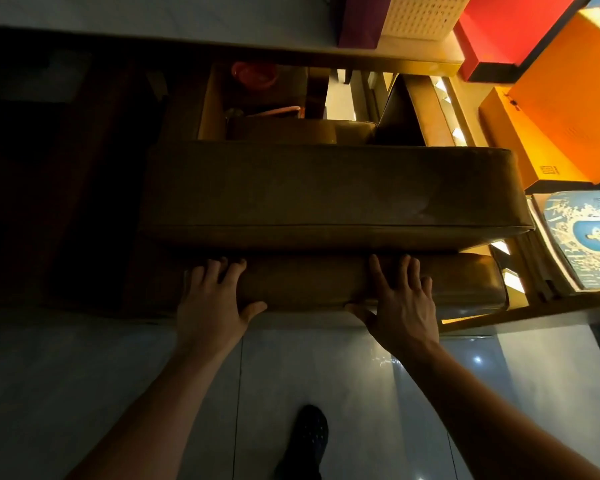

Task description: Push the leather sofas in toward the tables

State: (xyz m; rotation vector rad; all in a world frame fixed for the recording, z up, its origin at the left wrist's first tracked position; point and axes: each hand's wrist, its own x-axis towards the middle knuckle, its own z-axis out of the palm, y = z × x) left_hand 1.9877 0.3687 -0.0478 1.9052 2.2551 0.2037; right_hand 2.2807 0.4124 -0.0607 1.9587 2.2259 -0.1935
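A brown leather sofa (333, 188) fills the middle of the head view, seen from behind and above. Its padded backrest top (305, 282) runs left to right just in front of me, with the seat cushion beyond it. My left hand (215, 303) lies flat on the backrest's left part, fingers over the top and thumb on the near edge. My right hand (400, 303) presses the same backrest further right, fingers spread. A table edge (187, 39) crosses the view beyond the sofa.
Orange (568, 105) and red boxes (510, 32) are stacked at the right, with a printed blue picture (589, 237) below them on a wooden shelf. A second leather seat (302, 129) sits beyond the sofa. Glossy floor tiles (326, 375) and my dark shoe (309, 438) are nearest me.
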